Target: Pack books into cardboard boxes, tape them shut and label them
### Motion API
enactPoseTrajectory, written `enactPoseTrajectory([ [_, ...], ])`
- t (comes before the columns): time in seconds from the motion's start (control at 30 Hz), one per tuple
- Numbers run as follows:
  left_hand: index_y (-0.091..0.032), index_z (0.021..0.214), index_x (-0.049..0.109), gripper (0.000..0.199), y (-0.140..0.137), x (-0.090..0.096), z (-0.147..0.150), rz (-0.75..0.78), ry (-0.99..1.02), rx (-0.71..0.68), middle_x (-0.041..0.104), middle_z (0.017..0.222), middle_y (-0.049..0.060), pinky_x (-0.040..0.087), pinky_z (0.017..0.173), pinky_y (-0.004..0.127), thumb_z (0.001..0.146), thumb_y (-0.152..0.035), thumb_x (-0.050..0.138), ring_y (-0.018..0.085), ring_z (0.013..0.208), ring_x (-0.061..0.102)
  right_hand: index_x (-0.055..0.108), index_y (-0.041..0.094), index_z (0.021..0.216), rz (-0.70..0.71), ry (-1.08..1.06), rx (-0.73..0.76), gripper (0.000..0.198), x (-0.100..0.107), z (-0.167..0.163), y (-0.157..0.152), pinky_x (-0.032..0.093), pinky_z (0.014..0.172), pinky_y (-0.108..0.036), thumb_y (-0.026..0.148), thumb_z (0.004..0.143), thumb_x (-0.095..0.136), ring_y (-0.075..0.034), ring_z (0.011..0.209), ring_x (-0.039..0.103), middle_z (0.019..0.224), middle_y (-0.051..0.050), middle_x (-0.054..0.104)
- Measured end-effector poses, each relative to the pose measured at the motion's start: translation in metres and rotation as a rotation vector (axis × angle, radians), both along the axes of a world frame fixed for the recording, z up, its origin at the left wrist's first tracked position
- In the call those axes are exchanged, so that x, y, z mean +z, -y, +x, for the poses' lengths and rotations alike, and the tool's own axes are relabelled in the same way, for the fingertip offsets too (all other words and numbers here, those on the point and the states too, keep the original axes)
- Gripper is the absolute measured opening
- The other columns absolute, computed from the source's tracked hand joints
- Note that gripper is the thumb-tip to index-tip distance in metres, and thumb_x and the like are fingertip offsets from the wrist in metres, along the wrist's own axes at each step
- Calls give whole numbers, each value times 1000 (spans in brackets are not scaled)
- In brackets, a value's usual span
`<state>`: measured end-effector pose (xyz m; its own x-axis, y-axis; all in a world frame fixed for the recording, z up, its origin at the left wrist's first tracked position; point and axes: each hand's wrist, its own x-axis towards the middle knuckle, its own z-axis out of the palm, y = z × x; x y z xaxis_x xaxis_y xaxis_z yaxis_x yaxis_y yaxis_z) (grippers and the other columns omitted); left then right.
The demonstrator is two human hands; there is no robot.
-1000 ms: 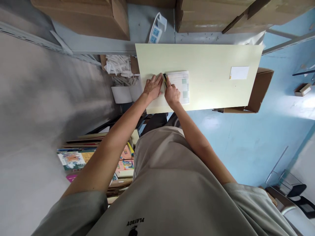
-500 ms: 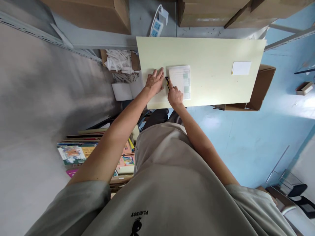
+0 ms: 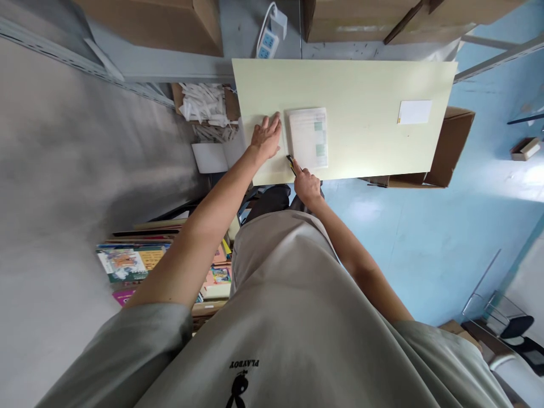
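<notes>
A black-and-yellow cutter [image 3: 291, 164] is clamped in the right hand [image 3: 306, 185], its tip just beside the near left edge of a printed pad [image 3: 308, 136]. The left hand [image 3: 266, 137] rests palm down with fingers spread, to the pad's left, on the pale counter [image 3: 363, 130]. A white card [image 3: 415, 112] lies toward the counter's right end; beyond the far edge stands a power strip [image 3: 267, 44], near cardboard boxes [image 3: 365, 22].
</notes>
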<state>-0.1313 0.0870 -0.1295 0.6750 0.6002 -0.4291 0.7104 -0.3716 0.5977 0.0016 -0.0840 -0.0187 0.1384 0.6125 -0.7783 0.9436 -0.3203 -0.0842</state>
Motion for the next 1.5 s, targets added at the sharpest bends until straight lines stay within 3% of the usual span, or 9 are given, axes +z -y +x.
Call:
enactPoseTrajectory([
  [0.3, -10, 190, 32, 115, 0, 0, 3, 1, -12, -5, 18, 200, 29, 21, 150, 73, 107, -73, 80, 52, 186, 20, 32, 24, 195, -63, -11, 84, 83, 13, 0, 16, 66, 114, -42, 6, 114, 41, -32, 137, 82, 158, -27, 76],
  [0.47, -10, 189, 33, 113, 4, 7, 7, -7, -106, 35, 20, 201, 29, 27, 149, 72, 106, -70, 81, 51, 185, 24, 55, 25, 182, -86, -82, 84, 70, 32, 9, 20, 66, 113, -43, 11, 113, 54, -34, 140, 81, 148, -24, 84],
  [0.7, -13, 178, 52, 93, 39, 19, 5, 49, -16, 200, 22, 200, 31, 38, 146, 72, 100, -52, 85, 53, 183, 33, 44, 29, 190, 85, -125, -114, 76, 72, 55, 42, 65, 112, -45, 21, 116, 60, -38, 134, 83, 150, -19, 85],
  [0.77, -10, 170, 58, 83, 53, 26, 5, 33, -14, 231, 29, 196, 36, 36, 146, 74, 98, -39, 87, 53, 182, 36, 44, 27, 190, 146, -142, -178, 77, 80, 74, 42, 65, 112, -47, 22, 115, 61, -39, 134, 84, 150, -18, 85],
  [0.87, -8, 161, 64, 68, 69, 41, 14, -33, -19, 242, 59, 177, 35, 40, 145, 70, 97, -23, 80, 49, 173, 53, 45, 21, 188, 262, -166, -265, 78, 89, 101, 31, 64, 113, -49, 25, 113, 64, -41, 135, 83, 150, -20, 85],
  [1.07, -18, 155, 71, 52, 49, 106, 79, 163, 241, 328, 72, 168, 21, 46, 146, 61, 103, -14, 70, 38, 163, 64, 48, 16, 174, 596, -270, -390, 72, 113, 148, -37, 64, 103, -51, 30, 106, 66, -43, 116, 86, 130, -18, 90],
  [1.33, -25, 162, 68, 57, -48, 263, 172, 564, 661, 340, 73, 167, 16, 57, 137, 55, 107, -11, 64, 31, 158, 70, 63, 22, 140, 1151, -393, -380, 44, 178, 204, -192, 66, 100, -53, 39, 100, 69, -41, 113, 82, 132, -20, 83],
  [1.4, -23, 166, 65, 61, -63, 286, 185, 594, 681, 371, 72, 168, 17, 57, 137, 53, 107, -12, 64, 32, 159, 69, 68, 21, 138, 1215, -380, -332, 42, 194, 215, -228, 66, 100, -53, 38, 100, 70, -41, 113, 81, 139, -21, 78],
  [1.5, -22, 173, 59, 64, -72, 299, 201, 605, 683, 415, 65, 176, 19, 57, 138, 51, 109, -15, 63, 32, 165, 64, 71, 18, 142, 1209, -355, -252, 43, 207, 227, -275, 65, 104, -54, 29, 101, 70, -41, 118, 80, 148, -24, 71],
])
